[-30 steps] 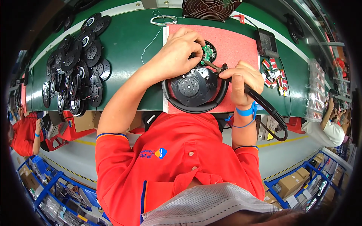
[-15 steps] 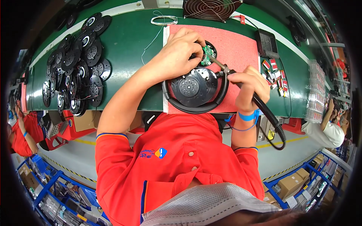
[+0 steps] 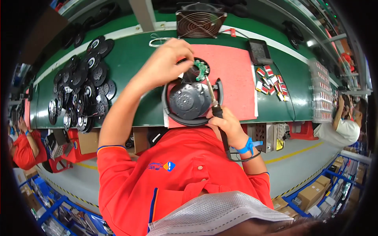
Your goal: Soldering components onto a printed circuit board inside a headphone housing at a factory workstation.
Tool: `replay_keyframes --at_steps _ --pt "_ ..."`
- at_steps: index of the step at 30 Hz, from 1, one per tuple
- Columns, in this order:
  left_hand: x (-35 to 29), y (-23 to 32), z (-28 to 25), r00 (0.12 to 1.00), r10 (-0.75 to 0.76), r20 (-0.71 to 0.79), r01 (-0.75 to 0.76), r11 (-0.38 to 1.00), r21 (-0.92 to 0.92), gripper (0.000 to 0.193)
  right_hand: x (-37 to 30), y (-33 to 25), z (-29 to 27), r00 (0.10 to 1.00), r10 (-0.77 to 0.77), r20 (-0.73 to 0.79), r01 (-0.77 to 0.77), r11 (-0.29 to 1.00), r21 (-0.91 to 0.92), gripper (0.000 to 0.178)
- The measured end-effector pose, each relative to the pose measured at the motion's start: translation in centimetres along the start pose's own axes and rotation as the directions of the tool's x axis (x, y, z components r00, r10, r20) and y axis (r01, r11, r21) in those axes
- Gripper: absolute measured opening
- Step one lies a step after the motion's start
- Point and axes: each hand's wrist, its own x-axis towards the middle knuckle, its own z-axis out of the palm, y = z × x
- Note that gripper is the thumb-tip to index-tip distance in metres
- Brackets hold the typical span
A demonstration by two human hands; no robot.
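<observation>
A black headphone lies on the pink mat, its headband curving toward me. One dark perforated disc rests inside the band. Beyond it sits an ear cup with a green circuit board exposed. My left hand is bent over the left side of that ear cup, fingers closed; what they pinch is too small to make out. My right hand grips a soldering iron by its black handle, and the metal tip points up to the board's near edge.
Many black discs are piled on the green bench at left. Small red-and-white battery-like packs lie at right, near a black tray. A fan and a wire coil stand behind. Clear plastic trays are stacked farther right.
My right hand and the soldering iron have swung down toward me, the iron now more upright. My left hand has shifted left on the ear cup, baring more of the board. The view has moved slightly.
</observation>
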Motion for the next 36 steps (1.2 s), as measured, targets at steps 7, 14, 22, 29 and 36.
replay_keyframes --at_steps 7,14,22,29,36 --pt "12.9 3.3 -2.3 0.994 0.11 0.024 -0.107 0.858 0.502 0.013 -1.0 -0.3 -7.8 0.978 0.076 -0.196 -0.104 0.985 -0.137 0.032" --pt "27.8 -1.4 2.9 0.828 -0.138 0.544 -0.293 0.72 0.629 0.02 3.3 9.3 -20.7 0.912 -0.012 -0.41 -0.191 0.872 -0.451 0.035" --pt "32.3 -13.5 6.9 0.548 -0.495 0.674 -0.175 0.721 0.671 0.062 12.4 22.9 -24.4 0.891 -0.053 -0.451 -0.184 0.865 -0.466 0.033" --pt "33.3 -10.6 6.5 0.68 -0.381 0.626 -0.297 0.638 0.71 0.042 8.7 17.3 -25.2 0.925 0.033 -0.379 -0.223 0.853 -0.471 0.031" --pt "29.5 -1.1 -3.6 0.92 0.39 0.028 -0.332 0.742 0.582 0.031 6.1 9.0 -22.6 0.911 -0.013 -0.412 -0.217 0.834 -0.506 0.035"
